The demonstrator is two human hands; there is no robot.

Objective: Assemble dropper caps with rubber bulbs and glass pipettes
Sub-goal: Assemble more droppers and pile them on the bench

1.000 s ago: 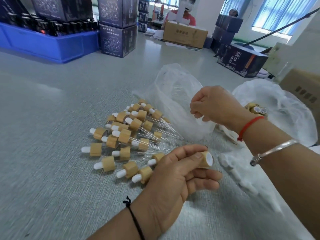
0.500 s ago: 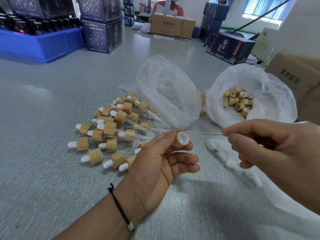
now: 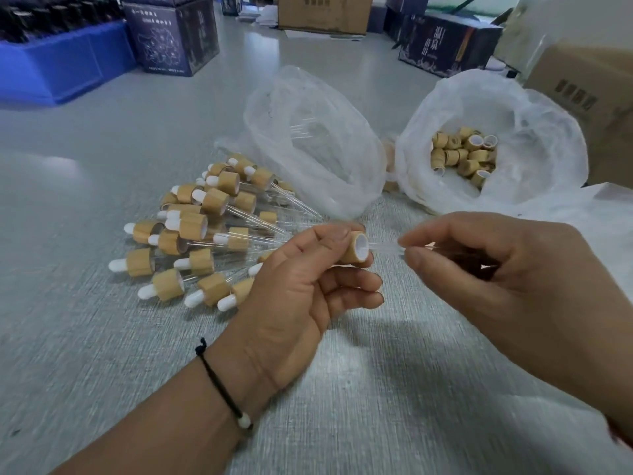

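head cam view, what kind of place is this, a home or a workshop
Likely a small packing or assembly workshop: a pile of finished droppers on the table, a bag of loose caps, and stacked printed cartons beside a blue crate.

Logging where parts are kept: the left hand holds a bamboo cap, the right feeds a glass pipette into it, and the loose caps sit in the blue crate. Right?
Not quite. The head view shows the loose caps in the white plastic bag, not the blue crate. The left hand does hold a bamboo cap, and the right hand feeds the glass pipette.
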